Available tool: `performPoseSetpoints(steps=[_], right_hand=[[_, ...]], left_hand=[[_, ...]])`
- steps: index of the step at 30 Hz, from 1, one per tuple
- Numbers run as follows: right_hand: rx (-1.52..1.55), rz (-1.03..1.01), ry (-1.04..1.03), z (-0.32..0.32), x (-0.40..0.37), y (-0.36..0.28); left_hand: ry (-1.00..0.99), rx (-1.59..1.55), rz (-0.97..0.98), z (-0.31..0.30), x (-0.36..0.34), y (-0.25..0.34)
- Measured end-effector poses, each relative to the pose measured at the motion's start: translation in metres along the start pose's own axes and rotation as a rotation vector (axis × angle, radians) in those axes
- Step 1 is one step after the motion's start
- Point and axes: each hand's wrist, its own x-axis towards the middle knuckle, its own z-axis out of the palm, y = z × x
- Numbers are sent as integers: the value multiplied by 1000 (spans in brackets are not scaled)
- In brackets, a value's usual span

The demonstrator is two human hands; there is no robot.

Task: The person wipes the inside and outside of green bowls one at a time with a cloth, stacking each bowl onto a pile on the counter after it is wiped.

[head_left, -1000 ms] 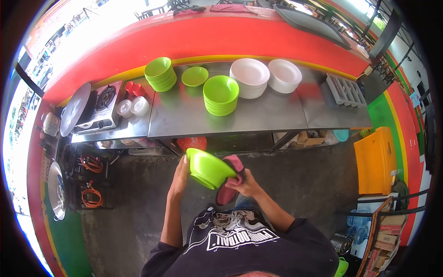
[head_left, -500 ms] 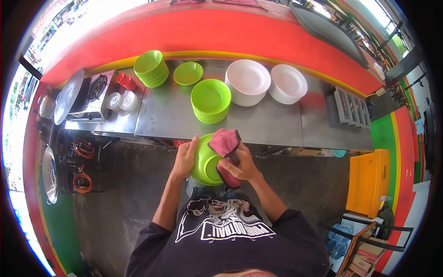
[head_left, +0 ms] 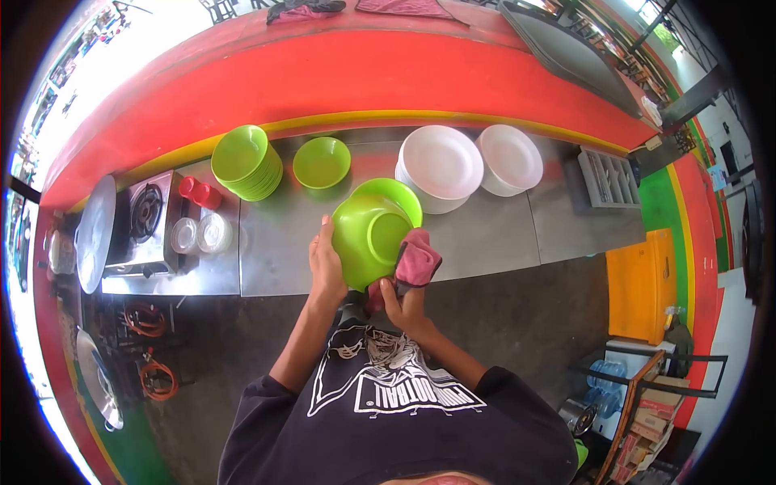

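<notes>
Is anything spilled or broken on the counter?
Nothing stands out. The bowl stacks and white plates sit tidy on the counter; the left hand holds a green bowl, the right hand a pink cloth.

1. The shirt is black and loose and covers the whole torso.
2. A white print runs across the chest, with block lettering under a line drawing. It appears upside down from this view, and the words are probably too warped to read.
3. The sleeves are black and end about the elbow, leaving the forearms uncovered.
4. The left hand and right hand are bare.
</notes>
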Motion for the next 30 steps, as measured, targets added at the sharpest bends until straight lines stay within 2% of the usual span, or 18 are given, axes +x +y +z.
performPoseSetpoints(steps=[1, 4, 6, 9, 11, 14, 16, 18, 19, 22, 23, 25, 26, 28, 30], right_hand=[[-21, 13, -1, 6, 9, -5], [-442, -327, 32, 12, 50, -26], [-461, -317, 24, 18, 63, -31], [-522, -276, 84, 21, 83, -32], [-461, -203, 173, 19, 99, -40], [-78, 258, 292, 3, 100, -24], [79, 463, 367, -12, 103, -26], [306, 620, 465, -25, 104, -20], [611, 632, 477, -27, 102, -19], [783, 670, 440, -38, 85, -25], [801, 658, 548, -34, 82, -23], [676, 597, 599, -30, 79, -26], [613, 565, 625, -28, 77, -27], [495, 571, 630, -31, 52, 19], [363, 582, 676, -32, 34, 49]], left_hand=[[-25, 19, -3, -4, 9, 0], [-68, 89, -14, 2, 27, 7], [-38, 136, -10, 27, 27, 14], [-348, 250, 45, 7, 50, 6], [-438, 411, 48, 11, 52, 11], [-568, 638, 136, 11, 51, 6], [-672, 744, 294, 16, 49, 9], [-808, 812, 520, 21, 48, 17], [-883, 836, 603, 17, 52, 14], [-1086, 851, 915, 13, 74, 14], [-1002, 866, 966, 14, 74, 12], [-832, 894, 1069, 13, 76, 9], [-761, 870, 1041, 12, 79, 5], [-617, 819, 983, 8, 88, -9], [-617, 669, 813, 3, 98, -22]])
